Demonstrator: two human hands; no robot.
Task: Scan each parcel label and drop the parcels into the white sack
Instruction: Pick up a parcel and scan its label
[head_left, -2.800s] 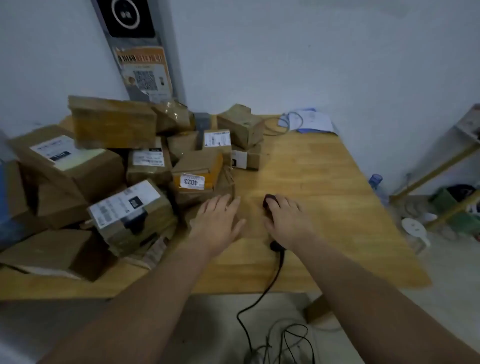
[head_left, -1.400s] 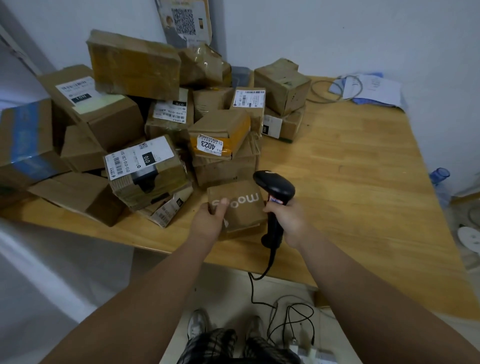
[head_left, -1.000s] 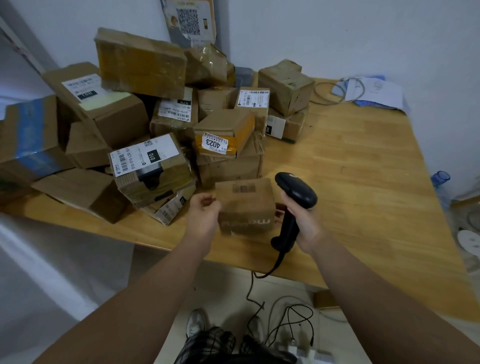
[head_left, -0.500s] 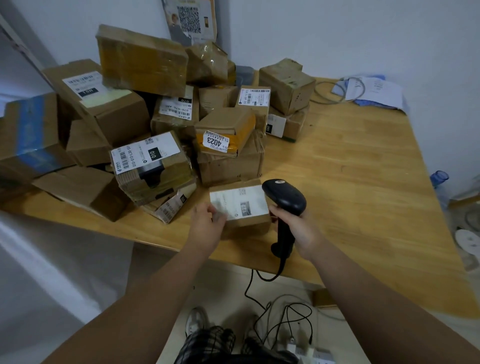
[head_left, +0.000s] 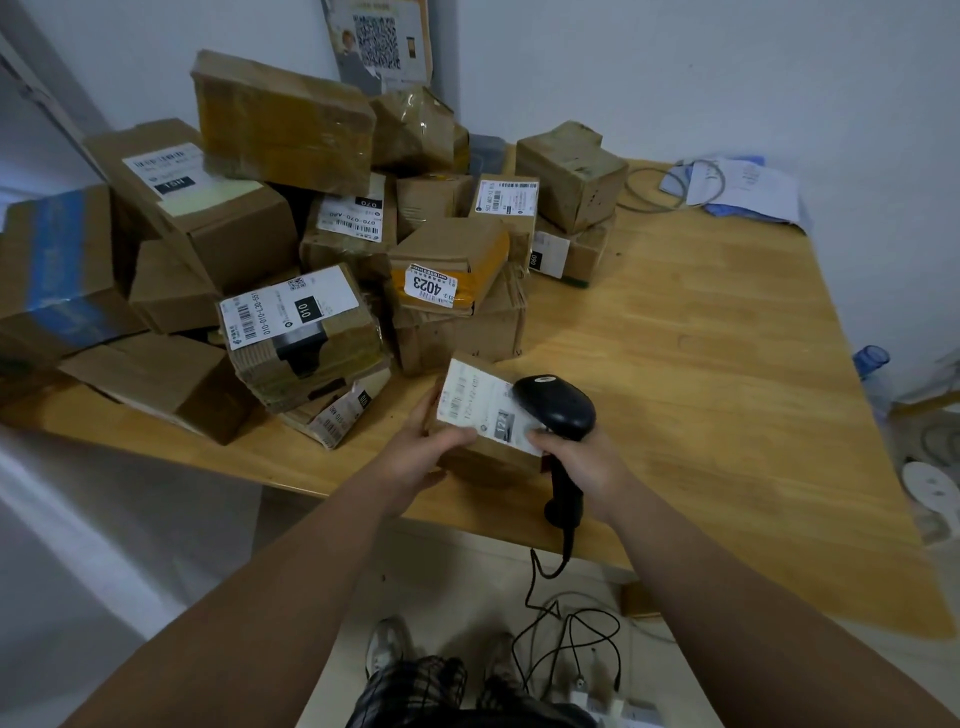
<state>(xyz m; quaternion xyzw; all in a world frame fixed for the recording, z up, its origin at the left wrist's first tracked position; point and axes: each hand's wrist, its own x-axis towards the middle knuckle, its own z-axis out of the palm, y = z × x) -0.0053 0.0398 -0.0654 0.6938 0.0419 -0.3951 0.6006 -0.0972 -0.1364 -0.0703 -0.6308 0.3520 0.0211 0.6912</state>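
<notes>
As the left hand (head_left: 415, 460) grips the parcel (head_left: 493, 460), label (head_left: 470, 402) upward, the right hand (head_left: 587, 462) clasps the scanner (head_left: 558, 408), seemingly over its right end.

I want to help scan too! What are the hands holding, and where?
Left hand grips the parcel by its left side; right hand grips the scanner by its handle.

Dim, flat indoor light, cool cast on the wall (head_left: 701, 67), soft shadows under the boxes (head_left: 291, 332), faint sheen on the table (head_left: 701, 338), label (head_left: 475, 405) slightly blurred, wide-angle bending at edges.
</notes>
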